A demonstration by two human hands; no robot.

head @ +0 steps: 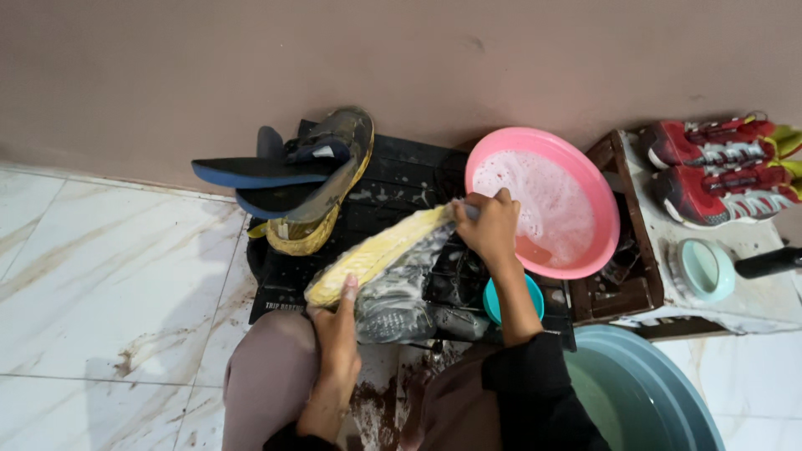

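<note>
Shoe [393, 267], grey with a yellow sole and slick with suds, lies sole-up across a black mat [401, 179] just beyond the person's knees. The left hand [334, 334] has its grip closed on the near end of the sole, fingers pressed flat against the yellow edge. The right hand [489, 227] is closed around the far end of the shoe; whether it also holds a brush there cannot be told.

Nearest of all, a large grey-blue tub [668, 392] sits at the lower right; what it holds cannot be made out. The floor [100, 276] is pale marble tile, streaked with brown mud near the mat. A small teal bowl [535, 299] shows just under the right forearm.

Farther out, a pink basin [585, 192] holds foamy water, tilted against a dark wooden crate [639, 276]. Right of that, a pale green scoop [702, 269] lies near a red pair of sneakers [723, 171]. Another muddy shoe [330, 179] and blue insoles [255, 175] lean by the brown wall [334, 58].
</note>
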